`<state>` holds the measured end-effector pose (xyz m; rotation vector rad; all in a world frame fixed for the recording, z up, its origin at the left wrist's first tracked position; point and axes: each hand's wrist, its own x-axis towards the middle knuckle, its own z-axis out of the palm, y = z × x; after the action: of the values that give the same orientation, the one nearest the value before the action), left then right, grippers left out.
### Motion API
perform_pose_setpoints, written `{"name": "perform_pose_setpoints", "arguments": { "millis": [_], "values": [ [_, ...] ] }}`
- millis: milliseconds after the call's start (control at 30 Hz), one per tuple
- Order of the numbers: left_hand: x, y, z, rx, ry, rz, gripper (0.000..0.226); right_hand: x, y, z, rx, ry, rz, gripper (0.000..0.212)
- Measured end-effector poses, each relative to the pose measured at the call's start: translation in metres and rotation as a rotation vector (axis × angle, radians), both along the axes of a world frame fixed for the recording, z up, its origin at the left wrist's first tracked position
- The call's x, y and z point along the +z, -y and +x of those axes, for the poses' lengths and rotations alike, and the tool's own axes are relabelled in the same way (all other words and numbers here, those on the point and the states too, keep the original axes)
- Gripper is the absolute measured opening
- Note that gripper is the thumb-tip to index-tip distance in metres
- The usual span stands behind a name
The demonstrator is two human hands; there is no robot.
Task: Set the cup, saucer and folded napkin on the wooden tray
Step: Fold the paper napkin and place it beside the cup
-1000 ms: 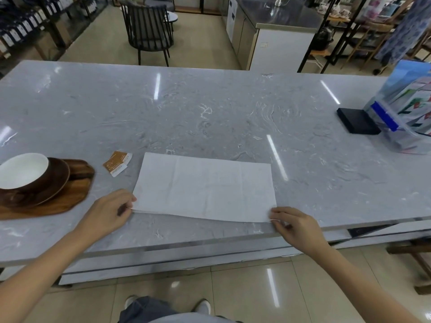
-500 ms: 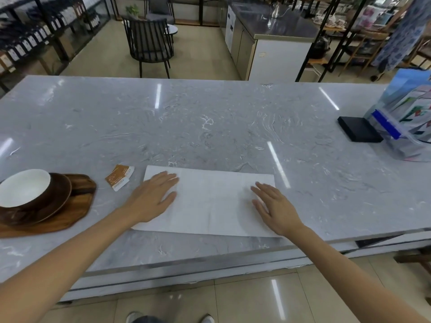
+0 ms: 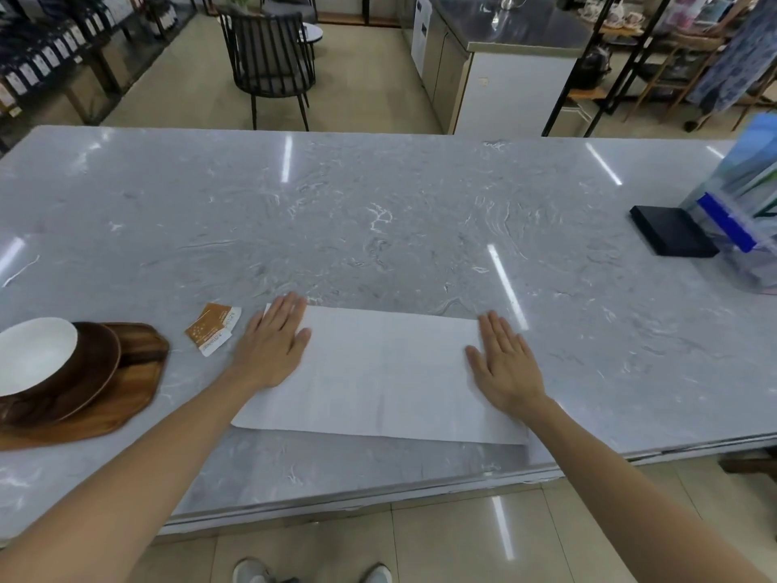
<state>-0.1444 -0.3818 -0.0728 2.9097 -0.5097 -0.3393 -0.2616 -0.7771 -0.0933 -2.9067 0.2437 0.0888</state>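
Both hands, left hand (image 3: 275, 345) and right hand (image 3: 502, 363), lie flat with fingers spread, gripping nothing, on the napkin (image 3: 387, 372), whose long axis runs left-right on the table (image 3: 378, 212), the wooden tray (image 3: 126, 397) nearer the left.

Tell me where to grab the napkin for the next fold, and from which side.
Probably by a short end: the napkin lies flat as a long strip, so pinch the right end's corners by the right hand and carry it toward the left hand, which pins the other end.
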Motion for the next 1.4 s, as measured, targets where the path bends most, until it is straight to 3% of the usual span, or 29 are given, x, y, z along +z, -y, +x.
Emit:
{"name": "perform_pose_setpoints", "arguments": {
  "millis": [100,200,300,400,567,800,867,1000,1100,1167,1233,1333,1400],
  "values": [
    [0.004,0.003,0.004,0.004,-0.042,0.061,0.063,0.013,-0.002,0.003,-0.022,-0.059,0.128,0.068],
    [0.016,0.014,0.014,-0.023,-0.001,0.196,0.063,0.034,-0.003,-0.008,-0.262,0.076,0.391,0.065],
    [0.034,0.050,0.025,-0.161,0.080,0.089,0.055,0.046,-0.014,-0.047,-0.466,0.172,0.363,0.054],
    [0.050,0.115,0.028,-0.383,0.026,-0.084,0.046,0.056,-0.030,-0.083,-0.559,0.060,0.382,0.055],
    [0.056,0.226,0.003,-0.661,-0.018,-0.084,0.048,0.065,-0.052,-0.111,-0.639,-0.100,0.325,0.051],
    [0.047,0.300,-0.015,-0.681,-0.151,0.000,0.064,0.059,-0.057,-0.111,-0.739,-0.099,0.432,0.050],
    [0.050,0.306,-0.008,-0.645,-0.233,-0.029,0.062,0.057,-0.058,-0.112,-0.752,-0.082,0.456,0.052],
    [0.057,0.304,0.004,-0.689,-0.294,-0.156,0.025,0.053,-0.058,-0.115,-0.765,-0.031,0.455,0.054],
    [0.070,0.291,0.009,-0.739,-0.331,-0.269,0.014,0.051,-0.051,-0.116,-0.719,-0.020,0.463,0.061],
    [0.086,0.278,0.013,-0.735,-0.349,-0.346,0.011,0.054,-0.043,-0.114,-0.681,-0.018,0.507,0.048],
    [0.106,0.261,0.018,-0.723,-0.338,-0.410,0.007,0.060,-0.031,-0.108,-0.643,0.006,0.627,0.013],
    [0.138,0.233,0.028,-0.698,-0.267,-0.492,0.008,0.078,-0.011,-0.098,-0.531,0.035,0.866,0.025],
    [0.158,0.211,0.035,-0.660,-0.211,-0.542,0.008,0.099,-0.003,-0.089,-0.435,0.081,1.001,0.022]
  ]
}}
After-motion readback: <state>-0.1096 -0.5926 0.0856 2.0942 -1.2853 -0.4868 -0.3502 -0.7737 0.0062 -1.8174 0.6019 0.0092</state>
